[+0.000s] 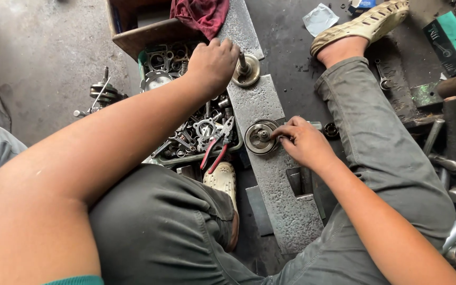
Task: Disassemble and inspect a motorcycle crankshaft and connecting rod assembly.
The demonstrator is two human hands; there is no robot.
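The left hand point(213, 63) closes its grip on a shafted metal disc point(246, 71) (beside the parts tray point(186, 158)). The right hand point(304, 142) pinches a round pulley point(259, 137) on the steel plate point(270, 105).

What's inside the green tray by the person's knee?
The tray holds a heap of metal parts: gaskets, a gear and red-handled pliers. The left hand and forearm cover much of it, so what lies beneath cannot be seen.
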